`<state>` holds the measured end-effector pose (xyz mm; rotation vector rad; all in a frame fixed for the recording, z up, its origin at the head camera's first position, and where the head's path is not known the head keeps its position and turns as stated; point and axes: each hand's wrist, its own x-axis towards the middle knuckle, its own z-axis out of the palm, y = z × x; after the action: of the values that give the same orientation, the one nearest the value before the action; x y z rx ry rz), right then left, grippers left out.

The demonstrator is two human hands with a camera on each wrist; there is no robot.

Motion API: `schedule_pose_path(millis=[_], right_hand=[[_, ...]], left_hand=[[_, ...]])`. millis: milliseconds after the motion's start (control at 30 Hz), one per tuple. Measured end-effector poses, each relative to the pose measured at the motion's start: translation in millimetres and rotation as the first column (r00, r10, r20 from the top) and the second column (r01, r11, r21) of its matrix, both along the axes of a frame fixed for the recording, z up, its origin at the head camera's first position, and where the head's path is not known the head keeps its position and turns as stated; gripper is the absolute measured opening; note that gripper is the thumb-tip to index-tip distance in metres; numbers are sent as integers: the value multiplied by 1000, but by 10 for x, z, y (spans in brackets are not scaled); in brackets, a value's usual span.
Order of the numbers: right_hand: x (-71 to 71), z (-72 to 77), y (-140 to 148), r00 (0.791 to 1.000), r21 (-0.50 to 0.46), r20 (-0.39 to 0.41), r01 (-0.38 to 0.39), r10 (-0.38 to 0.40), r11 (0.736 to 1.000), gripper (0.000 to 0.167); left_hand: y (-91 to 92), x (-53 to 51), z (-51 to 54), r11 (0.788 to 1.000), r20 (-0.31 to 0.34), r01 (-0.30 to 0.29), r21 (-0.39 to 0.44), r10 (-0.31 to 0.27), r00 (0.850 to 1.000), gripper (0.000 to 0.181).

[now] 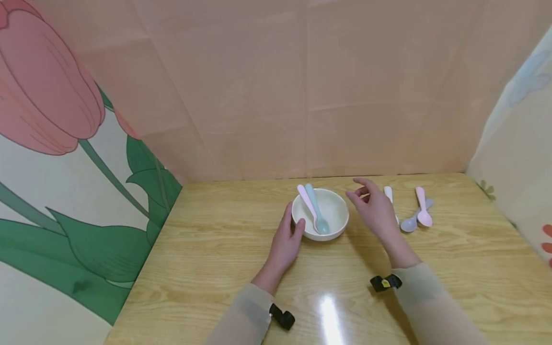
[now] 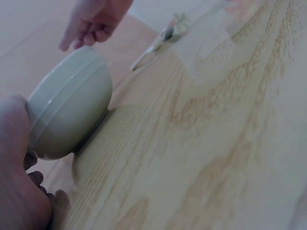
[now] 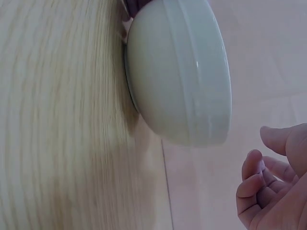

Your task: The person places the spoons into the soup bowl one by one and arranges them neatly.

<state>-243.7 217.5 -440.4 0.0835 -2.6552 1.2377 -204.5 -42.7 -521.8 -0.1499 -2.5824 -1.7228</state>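
Note:
A white bowl (image 1: 338, 213) stands upright on the table, with a pink spoon (image 1: 305, 196) and a light blue spoon (image 1: 317, 211) leaning in it, handles over the far left rim. My left hand (image 1: 285, 244) holds the bowl's left side, its thumb at the near rim and the fingers along the outer wall. Just right of the bowl, my right hand (image 1: 375, 211) hovers with loosely bent fingers and nothing in its grasp. In the right wrist view, a gap separates these fingers (image 3: 249, 189) from the bowl (image 3: 180, 76).
Right of my right hand lie a white spoon (image 1: 389, 194), partly hidden by it, a lavender spoon (image 1: 408, 225) and another pink spoon (image 1: 423, 215) crossing the lavender handle. A pink cloth backdrop (image 1: 258, 96) rises behind the wooden table (image 1: 207, 268); a tulip-printed panel (image 1: 47, 81) borders the left.

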Motion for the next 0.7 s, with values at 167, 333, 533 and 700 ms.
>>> schedule_pose_path(millis=[167, 333, 533, 700], right_hand=[[-27, -39, 157, 1000, 4, -15, 24, -24, 1000, 61], [-36, -50, 324, 998, 5, -30, 56, -56, 998, 62], [-45, -38, 524, 997, -40, -11, 75, -75, 996, 66], [-73, -62, 722, 994, -57, -10, 108, -108, 993, 67]], left_hand=[[-6, 3, -1, 1000, 10, -1, -14, 1, 1000, 73], [-9, 1, -5, 1000, 14, -2, -15, 2, 1000, 73], [-7, 0, -3, 1000, 13, 1, 3, -1, 1000, 71], [-8, 0, 1, 1000, 14, 5, 16, -5, 1000, 70]])
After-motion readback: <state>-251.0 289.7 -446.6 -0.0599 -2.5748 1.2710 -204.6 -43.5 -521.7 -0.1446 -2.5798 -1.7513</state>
